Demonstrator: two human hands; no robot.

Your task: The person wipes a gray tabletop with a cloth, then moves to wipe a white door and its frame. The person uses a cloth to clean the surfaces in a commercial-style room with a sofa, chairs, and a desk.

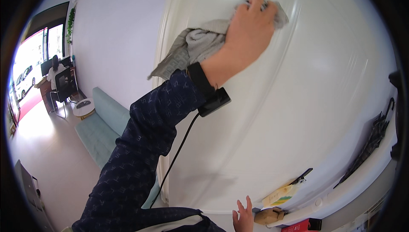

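Observation:
My left hand [250, 33] is raised and presses a grey cloth [204, 41] against a glossy cream-white panelled door [274, 110]. Bunched cloth shows between and beyond the fingers, while a looser fold hangs to the left of the wrist. Around that wrist runs a black strap with a black device [215, 102], and a black cable [179, 155] trails down from it beside the dark blue patterned sleeve. Low in the view, my right hand [244, 216] is partly cut off by the bottom edge. Its fingers are apart, with nothing visible in them.
A door frame [161, 37] borders the panel on the left. Beyond stand a teal sofa [102, 126], a small round table [83, 108] and a seated person [55, 72] at a desk. At right are a dark umbrella [367, 148], a yellow package [279, 195] and a red box [297, 225].

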